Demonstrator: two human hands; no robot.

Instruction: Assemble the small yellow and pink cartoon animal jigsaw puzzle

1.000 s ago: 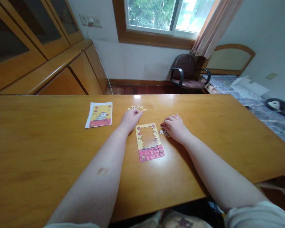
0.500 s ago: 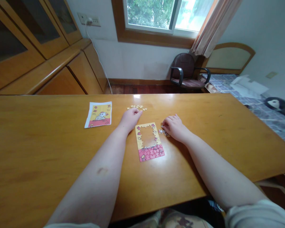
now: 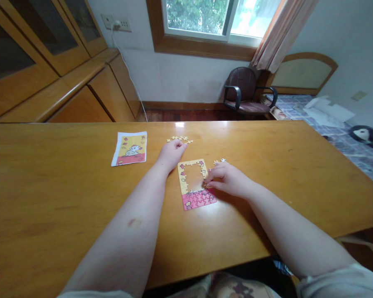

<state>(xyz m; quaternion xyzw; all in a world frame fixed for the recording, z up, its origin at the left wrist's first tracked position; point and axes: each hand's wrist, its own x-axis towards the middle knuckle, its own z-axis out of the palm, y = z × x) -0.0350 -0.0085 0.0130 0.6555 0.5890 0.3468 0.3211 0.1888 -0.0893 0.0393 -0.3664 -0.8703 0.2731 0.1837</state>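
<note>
A jigsaw puzzle (image 3: 199, 200) lies on the table, with a yellow border, a pink bottom and an open middle where the wood shows. My right hand (image 3: 225, 179) reaches over its right edge, thumb and fingers pinched on a small puzzle piece (image 3: 204, 182) at the inner border. Behind that hand lie a few loose puzzle pieces (image 3: 223, 160), partly covered. My left hand (image 3: 173, 152) rests by the puzzle's top left corner with its fingers curled together; what they hold, if anything, is hidden. Just beyond it is a group of yellow puzzle pieces (image 3: 180, 138).
A picture sheet (image 3: 132, 155) with a white animal on yellow and pink lies to the left. The wooden table (image 3: 65, 198) spans the view. Past its far edge stand a chair (image 3: 240, 89) and a bed (image 3: 294, 107); a cabinet (image 3: 77, 91) is at left.
My right hand has moved left from the loose pieces to the puzzle's right inner edge, uncovering some pieces behind it. My left hand has stayed in place.
</note>
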